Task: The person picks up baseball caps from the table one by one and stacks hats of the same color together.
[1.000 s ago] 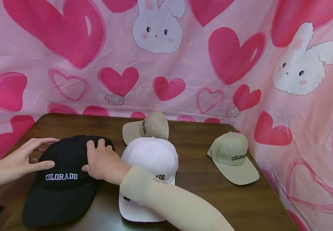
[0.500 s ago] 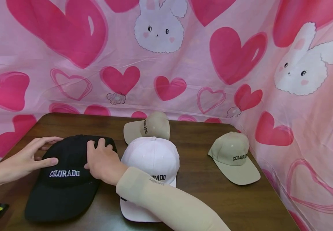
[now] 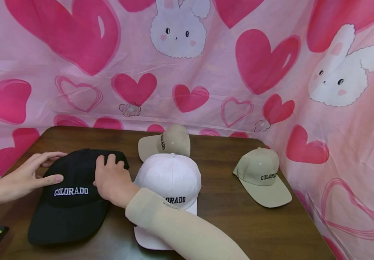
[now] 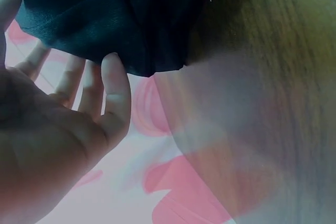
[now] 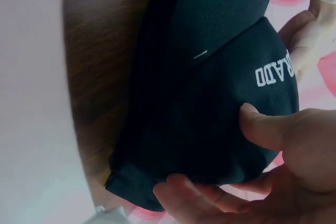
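Observation:
A black baseball cap point(image 3: 73, 213) with white "COLORADO" lettering sits upright on the table at the left in the head view, its brim toward me. My left hand point(image 3: 22, 178) holds its left side, thumb on the front of the crown and fingers behind. From the right, my right hand point(image 3: 113, 180) grips the crown; in the right wrist view the thumb presses beside the lettering and the fingers lie along the rear edge. A white cap point(image 3: 170, 177) stands just right of the black one, partly hidden by my right sleeve point(image 3: 183, 227).
Behind the white cap is a beige cap point(image 3: 175, 141) with its brim to the left. Another beige cap point(image 3: 261, 169) sits near the right edge of the brown wooden table point(image 3: 219, 224). A pink heart-and-rabbit cloth point(image 3: 212, 65) hangs behind and to the right.
The black cap has shifted slightly away from me, both hands moving with it. The other caps stay in place.

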The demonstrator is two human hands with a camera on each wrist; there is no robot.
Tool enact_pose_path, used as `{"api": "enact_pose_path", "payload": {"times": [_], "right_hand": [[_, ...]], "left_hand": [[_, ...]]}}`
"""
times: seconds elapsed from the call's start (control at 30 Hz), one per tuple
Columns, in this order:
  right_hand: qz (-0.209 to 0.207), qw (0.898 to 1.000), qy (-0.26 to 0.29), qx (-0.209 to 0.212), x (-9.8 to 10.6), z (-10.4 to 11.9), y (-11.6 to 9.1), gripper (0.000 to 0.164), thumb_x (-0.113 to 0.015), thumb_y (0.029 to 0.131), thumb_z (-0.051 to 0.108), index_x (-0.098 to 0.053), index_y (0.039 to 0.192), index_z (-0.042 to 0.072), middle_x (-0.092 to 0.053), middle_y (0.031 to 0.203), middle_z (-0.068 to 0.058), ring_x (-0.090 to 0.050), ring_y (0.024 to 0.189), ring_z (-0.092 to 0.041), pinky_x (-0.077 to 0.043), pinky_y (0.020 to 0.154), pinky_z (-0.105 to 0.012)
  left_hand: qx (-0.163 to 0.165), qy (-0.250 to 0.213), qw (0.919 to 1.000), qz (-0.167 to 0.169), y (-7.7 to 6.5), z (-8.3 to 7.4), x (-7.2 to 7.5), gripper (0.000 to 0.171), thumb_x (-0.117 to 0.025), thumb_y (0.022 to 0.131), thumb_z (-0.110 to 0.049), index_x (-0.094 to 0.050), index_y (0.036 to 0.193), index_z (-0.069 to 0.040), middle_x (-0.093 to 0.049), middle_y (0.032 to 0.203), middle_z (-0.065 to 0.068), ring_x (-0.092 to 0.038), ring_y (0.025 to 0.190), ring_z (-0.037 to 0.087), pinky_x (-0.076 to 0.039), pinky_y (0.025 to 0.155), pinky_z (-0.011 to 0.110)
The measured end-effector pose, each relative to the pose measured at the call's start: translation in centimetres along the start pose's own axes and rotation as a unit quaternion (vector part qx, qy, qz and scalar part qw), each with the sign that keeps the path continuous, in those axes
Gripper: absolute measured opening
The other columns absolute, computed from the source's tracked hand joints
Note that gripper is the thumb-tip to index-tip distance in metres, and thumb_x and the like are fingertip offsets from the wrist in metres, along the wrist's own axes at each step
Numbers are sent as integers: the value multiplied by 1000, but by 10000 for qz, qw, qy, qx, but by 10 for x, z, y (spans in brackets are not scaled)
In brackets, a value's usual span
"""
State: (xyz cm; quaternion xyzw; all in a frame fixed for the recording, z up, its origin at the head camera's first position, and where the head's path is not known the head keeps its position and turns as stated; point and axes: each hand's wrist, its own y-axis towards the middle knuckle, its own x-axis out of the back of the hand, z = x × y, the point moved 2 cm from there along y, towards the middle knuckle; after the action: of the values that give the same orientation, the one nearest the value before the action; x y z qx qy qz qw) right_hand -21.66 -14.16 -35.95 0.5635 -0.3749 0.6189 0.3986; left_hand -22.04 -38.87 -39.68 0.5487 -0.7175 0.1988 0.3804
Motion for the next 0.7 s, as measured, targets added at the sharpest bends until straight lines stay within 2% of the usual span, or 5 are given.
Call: {"api": "enact_pose_path", "payload": {"times": [0.3,0.47,0.53,0.67,0.7], "right_hand": [[178,9997,143,-44,4,1,0,60,-67,83,50,-36,129,28,-43,113,4,-48,86,-14,-50,57,-24],[650,9957,666,-13,18,-6,-8,62,-67,86,45,-31,134,29,-42,118,4,-51,84,-13,-50,61,-26],[846,9919,921,224,31,-13,-15,62,-65,88,43,-30,137,28,-44,121,5,-54,87,-11,-51,69,-27],[948,9817,1206,1128,70,-39,-31,63,-59,94,40,-28,146,23,-46,131,5,-51,108,-7,-45,92,-26],[948,9769,1339,1369,81,-48,-36,61,-57,95,38,-29,147,21,-49,128,5,-50,108,-6,-44,92,-24]], "left_hand": [[44,197,9996,-218,-2,-1,3,73,-75,84,-20,-34,144,-20,-37,120,7,-36,97,-3,-51,62,25],[176,316,9991,-239,-2,-6,6,75,-78,81,-27,-36,143,-24,-39,119,4,-38,97,-3,-52,64,24],[212,442,9985,-243,-2,-11,9,75,-78,79,-31,-37,142,-24,-40,121,5,-38,98,-2,-52,65,24],[208,741,9964,-344,-4,-29,20,75,-79,79,-35,-39,141,-23,-41,125,7,-37,98,4,-50,66,24],[168,811,9956,-427,-5,-35,23,75,-79,78,-35,-40,140,-23,-42,124,6,-37,98,6,-49,66,24]]}}
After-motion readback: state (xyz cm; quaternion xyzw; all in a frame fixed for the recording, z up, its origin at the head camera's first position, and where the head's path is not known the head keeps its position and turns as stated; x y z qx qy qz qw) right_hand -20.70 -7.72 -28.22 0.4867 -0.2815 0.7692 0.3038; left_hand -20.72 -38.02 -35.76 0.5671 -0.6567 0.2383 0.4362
